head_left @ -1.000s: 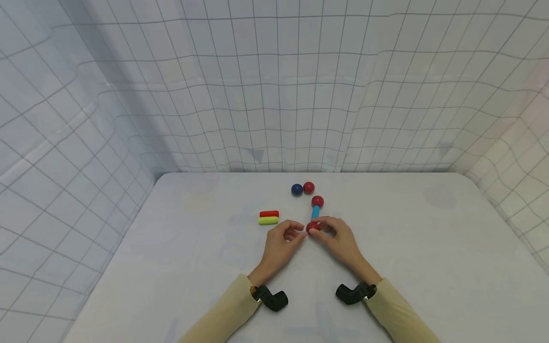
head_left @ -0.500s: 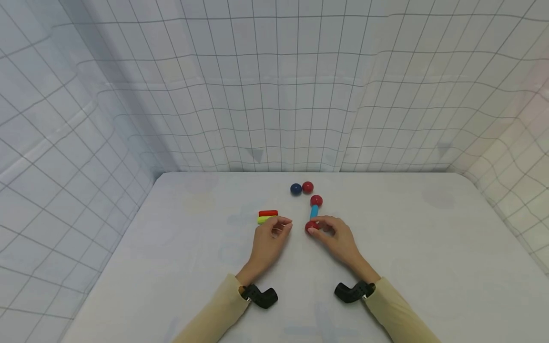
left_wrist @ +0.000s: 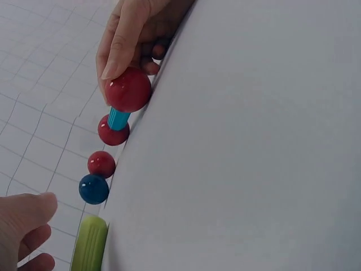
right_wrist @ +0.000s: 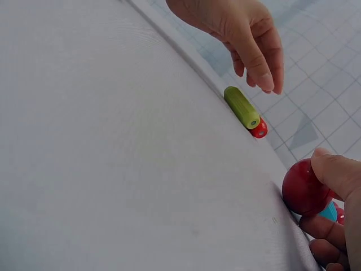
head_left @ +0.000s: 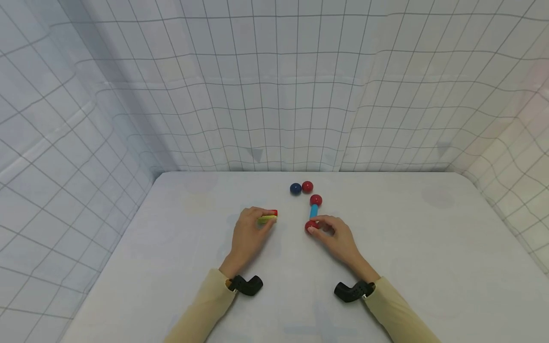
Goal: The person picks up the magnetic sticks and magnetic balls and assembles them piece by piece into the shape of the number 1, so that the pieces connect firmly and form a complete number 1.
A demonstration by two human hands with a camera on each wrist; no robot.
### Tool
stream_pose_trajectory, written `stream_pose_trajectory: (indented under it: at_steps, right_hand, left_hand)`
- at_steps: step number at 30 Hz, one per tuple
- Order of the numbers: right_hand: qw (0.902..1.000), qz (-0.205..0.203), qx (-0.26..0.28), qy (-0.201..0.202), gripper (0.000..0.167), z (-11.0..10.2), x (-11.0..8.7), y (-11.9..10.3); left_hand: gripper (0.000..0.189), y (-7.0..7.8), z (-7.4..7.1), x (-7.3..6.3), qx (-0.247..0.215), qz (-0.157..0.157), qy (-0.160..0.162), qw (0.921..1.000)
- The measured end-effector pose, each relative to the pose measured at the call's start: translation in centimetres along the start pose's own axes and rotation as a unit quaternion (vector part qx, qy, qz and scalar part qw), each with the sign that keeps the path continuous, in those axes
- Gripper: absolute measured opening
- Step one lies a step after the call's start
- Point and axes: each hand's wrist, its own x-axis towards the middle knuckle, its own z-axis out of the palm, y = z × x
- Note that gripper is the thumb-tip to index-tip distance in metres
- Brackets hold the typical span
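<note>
My right hand (head_left: 337, 238) pinches a glossy red ball (right_wrist: 303, 187) between thumb and fingers. A short light-blue ribbed rod (head_left: 314, 211) runs from that ball to another red ball (head_left: 316, 200), farther back. My left hand (head_left: 249, 233) hovers over a yellow-green ribbed rod (left_wrist: 89, 245), thumb and fingers spread on either side of it. In both wrist views a gap shows between the fingers and this rod. A red rod (head_left: 273, 212) lies along its far side, mostly covered by the left hand in the head view.
Behind the joined pieces, a dark blue ball (head_left: 295, 189) and a loose red ball (head_left: 307, 186) sit side by side. Everything rests on a white table (head_left: 407, 247). White grid-patterned curtains (head_left: 300, 95) hang along the back and sides.
My left hand has moved left, away from the ball and rod pieces, to above the yellow-green rod. The right hand keeps its pinch on the red ball, nearly still.
</note>
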Motion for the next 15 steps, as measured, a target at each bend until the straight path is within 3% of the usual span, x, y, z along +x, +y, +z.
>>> stream_pose_trajectory:
  at_steps: [7, 15]
  right_hand:
    - [0.9999, 0.013, -0.004, -0.003, 0.027, 0.02, -0.01, -0.05]
    - [0.9999, 0.013, -0.003, -0.003, 0.026, -0.03, -0.02, -0.07]
  left_hand:
    - [0.021, -0.46, -0.69, 0.15, 0.048, 0.000, -0.026, 0.9985]
    - [0.019, -0.66, -0.74, 0.17, 0.064, -0.001, -0.042, 0.9970]
